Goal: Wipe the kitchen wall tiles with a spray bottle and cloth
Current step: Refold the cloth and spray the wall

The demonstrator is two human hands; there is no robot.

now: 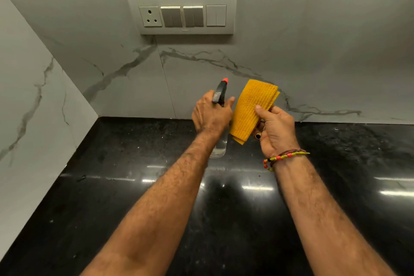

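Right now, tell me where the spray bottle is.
In the head view the spray bottle is near the centre, gripped by the left hand above the black counter, just left of the yellow cloth and below the switch panel.

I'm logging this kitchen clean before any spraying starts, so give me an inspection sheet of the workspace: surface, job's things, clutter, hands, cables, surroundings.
Surface: black counter, glossy, with pale specks and light glare.
Job's things: spray bottle with red nozzle pointing toward the wall tiles; folded yellow cloth held up beside it.
Clutter: nothing seen.
Hands: left hand grips the bottle's neck; right hand pinches the cloth, beaded bracelet on that wrist.
Cables: nothing seen.
Surroundings: marble-veined tiles on the back and left walls; switch panel with one socket above the hands.
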